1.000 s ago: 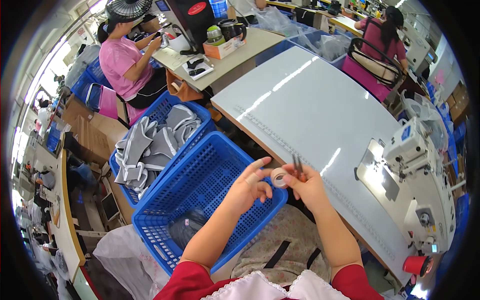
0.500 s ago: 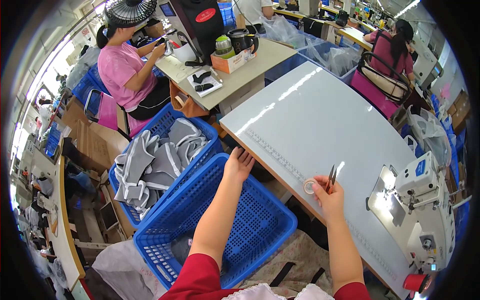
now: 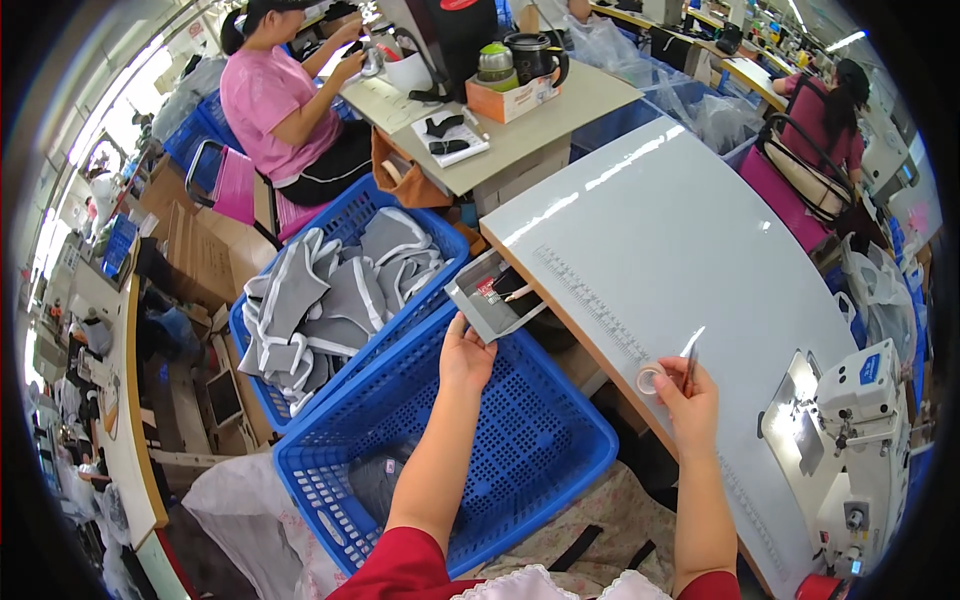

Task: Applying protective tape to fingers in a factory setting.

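Observation:
My left hand (image 3: 466,358) has its fingers hooked at the front of a small grey drawer (image 3: 475,318), which stands pulled out from under the left edge of the white worktable (image 3: 660,240). Small items lie inside the drawer, one of them red; most are too small to name. Over the table's near left edge, my right hand (image 3: 690,405) is closed around small pointed scissors (image 3: 692,362), blades upward. A small roll of tape (image 3: 650,378) is pinched at the fingertips of the same hand.
Below the drawer stands a blue basket (image 3: 590,440) with dark cloth at its bottom. Another blue basket (image 3: 455,255) holds grey pieces with white edging (image 3: 350,290). A sewing machine (image 3: 860,390) stands at the right. A co-worker in pink (image 3: 270,100) sits at the far left.
The drawer has come out from under the table edge, with my left hand now lower at its front. My right hand still holds the scissors and tape. The whole view has shifted.

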### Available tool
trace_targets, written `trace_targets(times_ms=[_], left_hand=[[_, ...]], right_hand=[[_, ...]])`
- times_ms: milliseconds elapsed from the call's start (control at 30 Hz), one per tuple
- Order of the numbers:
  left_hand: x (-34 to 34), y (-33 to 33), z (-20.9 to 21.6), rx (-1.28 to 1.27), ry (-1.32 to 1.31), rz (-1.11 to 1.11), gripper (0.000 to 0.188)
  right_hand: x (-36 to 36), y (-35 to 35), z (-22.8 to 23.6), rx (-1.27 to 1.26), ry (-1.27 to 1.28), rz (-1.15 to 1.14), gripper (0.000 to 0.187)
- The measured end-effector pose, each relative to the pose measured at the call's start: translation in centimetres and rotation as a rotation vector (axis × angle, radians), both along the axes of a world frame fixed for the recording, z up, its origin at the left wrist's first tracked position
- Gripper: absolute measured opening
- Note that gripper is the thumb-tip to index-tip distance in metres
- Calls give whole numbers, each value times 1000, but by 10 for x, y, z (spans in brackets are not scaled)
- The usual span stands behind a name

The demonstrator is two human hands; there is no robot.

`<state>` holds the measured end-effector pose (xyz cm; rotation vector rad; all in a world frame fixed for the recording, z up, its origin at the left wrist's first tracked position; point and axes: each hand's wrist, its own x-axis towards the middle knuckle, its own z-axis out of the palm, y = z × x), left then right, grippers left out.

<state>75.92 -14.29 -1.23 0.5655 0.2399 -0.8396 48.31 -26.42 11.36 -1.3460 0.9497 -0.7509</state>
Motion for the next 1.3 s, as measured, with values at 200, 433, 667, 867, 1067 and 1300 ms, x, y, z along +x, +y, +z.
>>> trace_targets(times_ms=[200,433,667,867,1067,1300], left_hand=[[9,32,-10,-17,-14,9,20],[-5,22,-3,14,6,19,24],[-2,25,-2,18,-6,29,29],[-3,23,-2,-17,-8,33,30],[0,22,0,27,25,59,26],[-4,0,-2,-78,24,25,23]], right_hand=[[101,29,-4,-141,-88,318,39],[210,23,-45,-687,87,411,30],[220,28,-51,-845,218,573,19],[211,25,-48,-871,264,641,22],[172,20,-1,-738,137,463,21],[56,-18,-2,-609,163,104,24]])
